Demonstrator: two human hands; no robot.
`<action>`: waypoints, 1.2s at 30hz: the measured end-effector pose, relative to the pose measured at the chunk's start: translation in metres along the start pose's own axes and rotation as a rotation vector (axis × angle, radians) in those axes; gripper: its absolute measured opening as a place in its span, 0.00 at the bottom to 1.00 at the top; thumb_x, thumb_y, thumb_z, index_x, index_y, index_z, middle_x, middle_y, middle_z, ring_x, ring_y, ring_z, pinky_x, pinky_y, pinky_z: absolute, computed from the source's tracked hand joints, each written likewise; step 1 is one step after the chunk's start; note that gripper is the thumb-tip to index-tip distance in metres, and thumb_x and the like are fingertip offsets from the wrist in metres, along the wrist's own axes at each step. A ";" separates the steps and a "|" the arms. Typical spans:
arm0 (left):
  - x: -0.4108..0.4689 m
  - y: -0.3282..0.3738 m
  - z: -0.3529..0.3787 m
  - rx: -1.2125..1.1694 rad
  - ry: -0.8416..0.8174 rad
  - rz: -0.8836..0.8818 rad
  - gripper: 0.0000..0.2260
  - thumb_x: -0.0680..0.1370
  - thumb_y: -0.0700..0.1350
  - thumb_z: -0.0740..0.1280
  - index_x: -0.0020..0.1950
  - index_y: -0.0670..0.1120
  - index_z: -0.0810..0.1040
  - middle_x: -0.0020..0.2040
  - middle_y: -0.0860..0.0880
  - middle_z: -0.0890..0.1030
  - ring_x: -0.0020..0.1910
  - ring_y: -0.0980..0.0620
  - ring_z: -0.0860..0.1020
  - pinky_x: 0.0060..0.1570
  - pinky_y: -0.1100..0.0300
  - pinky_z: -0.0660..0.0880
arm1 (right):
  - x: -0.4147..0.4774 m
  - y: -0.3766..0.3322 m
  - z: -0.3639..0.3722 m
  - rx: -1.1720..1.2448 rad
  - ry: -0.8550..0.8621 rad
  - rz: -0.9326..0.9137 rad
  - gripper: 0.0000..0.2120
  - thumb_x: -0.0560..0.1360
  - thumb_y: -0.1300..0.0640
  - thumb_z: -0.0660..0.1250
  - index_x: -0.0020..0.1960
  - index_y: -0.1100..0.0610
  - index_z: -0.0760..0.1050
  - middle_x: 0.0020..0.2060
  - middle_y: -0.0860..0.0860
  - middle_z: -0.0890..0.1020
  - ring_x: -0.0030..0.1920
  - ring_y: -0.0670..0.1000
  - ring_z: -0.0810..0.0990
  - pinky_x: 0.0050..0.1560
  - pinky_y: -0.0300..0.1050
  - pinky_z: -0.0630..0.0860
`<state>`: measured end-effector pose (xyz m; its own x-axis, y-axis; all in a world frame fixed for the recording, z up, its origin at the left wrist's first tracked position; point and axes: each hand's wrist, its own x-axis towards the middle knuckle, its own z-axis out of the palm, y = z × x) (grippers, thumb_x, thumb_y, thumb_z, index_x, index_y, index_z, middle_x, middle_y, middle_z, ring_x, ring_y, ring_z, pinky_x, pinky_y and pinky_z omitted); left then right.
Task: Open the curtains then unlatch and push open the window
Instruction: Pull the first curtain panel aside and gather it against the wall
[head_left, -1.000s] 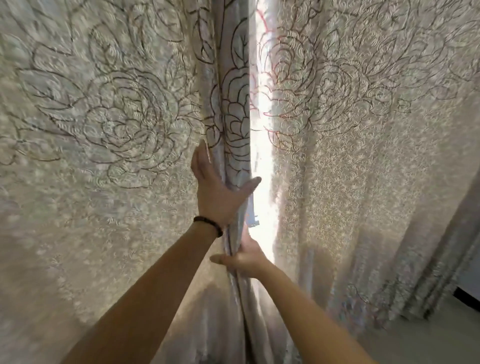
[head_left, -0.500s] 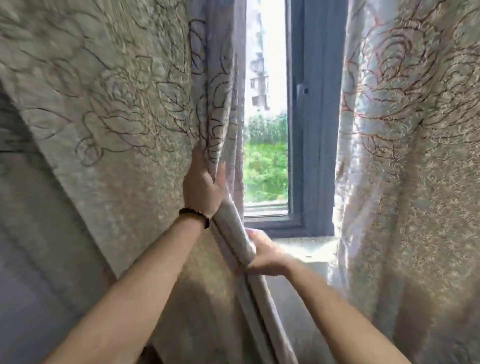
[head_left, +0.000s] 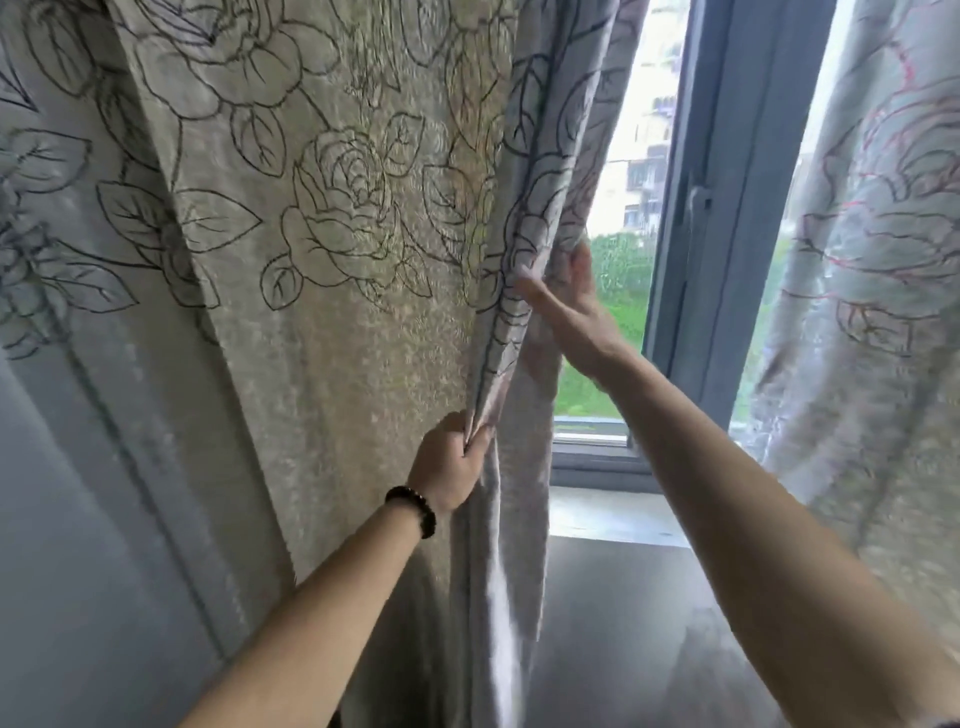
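The left curtain (head_left: 337, 218), beige with black rose outlines, hangs bunched across the left and middle. My left hand (head_left: 449, 462), a dark bead bracelet on its wrist, is closed on the curtain's inner edge low down. My right hand (head_left: 569, 312) is higher, fingers behind that same edge and thumb in front, gripping it. The right curtain (head_left: 878, 291) hangs at the far right. Between the two shows the grey window frame (head_left: 727, 218) with its small latch (head_left: 696, 200), and glass with greenery and buildings beyond.
A pale stone window sill (head_left: 613, 514) lies below the frame. A plain grey wall (head_left: 67, 597) shows at the lower left beside the curtain. A dark surface (head_left: 623, 649) lies under the sill.
The curtains went from nearly closed to parted, and the left curtain has been drawn further left. My right hand rose from below my left hand to above it on the curtain edge.
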<state>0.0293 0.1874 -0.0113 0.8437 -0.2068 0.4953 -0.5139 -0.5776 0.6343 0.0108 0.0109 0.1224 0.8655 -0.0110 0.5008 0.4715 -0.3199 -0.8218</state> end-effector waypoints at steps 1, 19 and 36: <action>-0.004 -0.001 -0.001 -0.031 -0.016 0.011 0.11 0.82 0.46 0.61 0.60 0.42 0.76 0.51 0.45 0.83 0.49 0.47 0.80 0.45 0.66 0.72 | 0.001 0.001 0.007 -0.034 0.026 0.001 0.49 0.77 0.39 0.69 0.81 0.52 0.38 0.79 0.45 0.55 0.73 0.42 0.57 0.72 0.38 0.50; -0.001 -0.197 -0.284 0.064 0.195 -0.148 0.15 0.83 0.49 0.56 0.70 0.50 0.68 0.61 0.47 0.80 0.59 0.43 0.79 0.59 0.48 0.75 | 0.128 -0.100 0.342 -0.136 0.104 -0.135 0.14 0.80 0.46 0.60 0.58 0.55 0.74 0.52 0.54 0.82 0.52 0.57 0.81 0.57 0.58 0.78; 0.027 -0.305 -0.341 0.184 0.215 -0.226 0.18 0.82 0.42 0.55 0.71 0.47 0.62 0.50 0.41 0.83 0.43 0.40 0.81 0.50 0.45 0.79 | 0.165 -0.093 0.438 0.035 0.160 -0.243 0.18 0.70 0.35 0.66 0.57 0.39 0.72 0.68 0.51 0.72 0.68 0.53 0.72 0.72 0.58 0.69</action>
<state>0.1564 0.6273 0.0108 0.8711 0.1015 0.4805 -0.2653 -0.7261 0.6343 0.1842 0.4541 0.1627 0.6903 -0.0885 0.7181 0.6693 -0.2988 -0.6802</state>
